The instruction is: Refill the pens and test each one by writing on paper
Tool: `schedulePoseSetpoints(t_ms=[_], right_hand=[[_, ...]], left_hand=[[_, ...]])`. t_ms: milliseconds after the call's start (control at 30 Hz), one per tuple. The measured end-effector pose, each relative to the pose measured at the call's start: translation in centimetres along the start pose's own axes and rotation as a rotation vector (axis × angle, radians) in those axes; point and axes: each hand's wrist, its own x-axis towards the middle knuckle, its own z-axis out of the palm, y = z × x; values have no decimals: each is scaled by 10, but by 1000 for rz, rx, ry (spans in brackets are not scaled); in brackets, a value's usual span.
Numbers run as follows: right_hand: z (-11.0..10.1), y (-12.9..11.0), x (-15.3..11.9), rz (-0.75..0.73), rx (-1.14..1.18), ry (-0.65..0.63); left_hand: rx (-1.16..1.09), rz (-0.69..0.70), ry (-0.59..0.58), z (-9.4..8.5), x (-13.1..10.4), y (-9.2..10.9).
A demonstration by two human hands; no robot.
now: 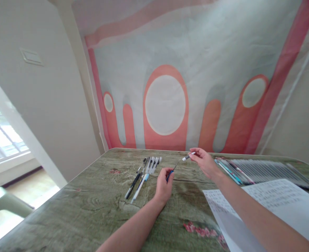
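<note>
Near the middle of the table, my left hand (165, 182) is closed on a dark blue pen part (169, 176), from which a thin dark tip points up and right. Higher and to the right, my right hand (202, 161) pinches a white and grey pen piece (188, 156), its white end towards the left hand. The two pieces are apart. Left of my left hand lie a black pen (132, 185), a white pen (139, 188) with a light blue part, and several clear caps or tubes (152, 164) side by side.
Several pens (232, 171) and a row of clear grey tubes (265, 169) lie at the right back of the table (91, 206). A written sheet of paper (283, 206) is under my right forearm. Behind the table stands a patterned wall covering (165, 140); a pale chair (7, 206) is at left.
</note>
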Motion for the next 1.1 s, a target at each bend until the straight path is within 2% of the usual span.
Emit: schedulePoseSetpoints(t_ms=[267,600,767,1100], right_hand=[[3,-3,-3,15,-76,-39],[20,3,-15,39,-131,-302],[25,6,-19,32,-127,-306],[28,-5,-24,50,-129,-371]], left_hand=[[74,38,-40,1,0,0],[55,27,-38,3,-1,0],[48,35,-48,2,0,2],[77,43,-46,-1,0,9]])
